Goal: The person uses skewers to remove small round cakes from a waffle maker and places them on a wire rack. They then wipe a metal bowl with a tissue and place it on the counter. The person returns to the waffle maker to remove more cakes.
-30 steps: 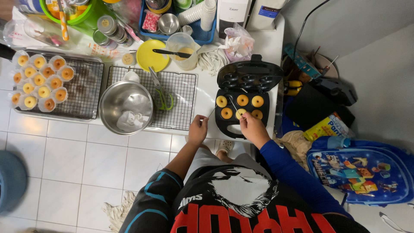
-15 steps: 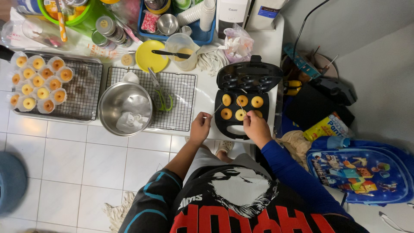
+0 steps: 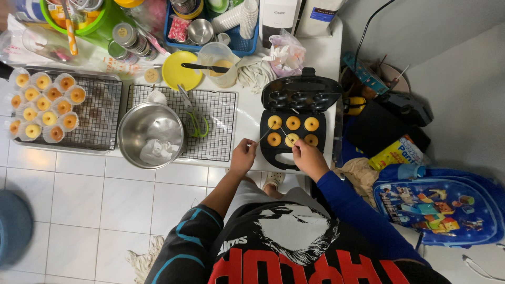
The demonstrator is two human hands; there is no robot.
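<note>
At the near edge of the black doughnut maker [image 3: 293, 126], the left hand [image 3: 243, 156] and right hand [image 3: 307, 158] each pinch a thin skewer [image 3: 265, 135], probing the small golden doughnuts [image 3: 291, 139]; lifting one cleanly likely needs both tips underneath.

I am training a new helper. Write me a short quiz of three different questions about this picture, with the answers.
1. True or false: the donut maker has its lid open.
2. How many golden donuts lie in the maker? A) three B) six C) nine
3. What does each hand hold over the donuts?

Key
1. True. The lid stands open behind the plate.
2. B, six, in two rows of three.
3. A thin stick: the left hand points one at the front left donut, and the right hand points one at the front middle donut.
</note>
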